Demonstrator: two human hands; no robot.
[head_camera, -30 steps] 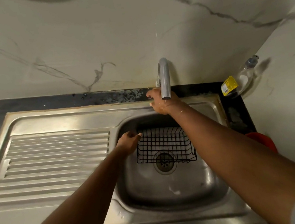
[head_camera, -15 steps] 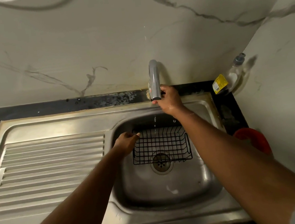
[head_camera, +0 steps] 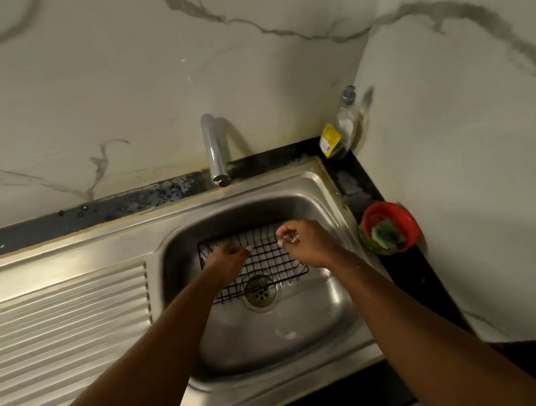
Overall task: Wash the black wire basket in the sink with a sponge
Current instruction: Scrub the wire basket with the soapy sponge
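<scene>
Black wire basket [head_camera: 267,254] sits low in the sink [head_camera: 315,330], toward the far wall of the basin. It is tilted, the far rim raised and the near edge resting just over the drain [head_camera: 261,292]. My left grip [head_camera: 230,259] lies on the basket's left part, wrist crossing the near edge. The fingers are curled down over the wires and clamped on the basket, the thumb pointing right across the mesh. My right grip [head_camera: 303,242] is at the basket's far right corner, fingers curled tight with the tips right at the rim wire. That spot is blurred, so I cannot tell whether they close on the wire or only touch it. Both forearms reach in from the near edge, left and right of the drain. The tap [head_camera: 216,151] stands behind the basin, its spout over the far rim. The ribbed draining board [head_camera: 60,328] runs off to the left. On the black worktop [head_camera: 409,286], just right of the sink, sits a red bowl [head_camera: 407,221] with the green sponge [head_camera: 385,236] inside it, apart from both grips. A clear soap bottle [head_camera: 342,127] with a yellow label leans in the far corner against the marble wall [head_camera: 105,88].
</scene>
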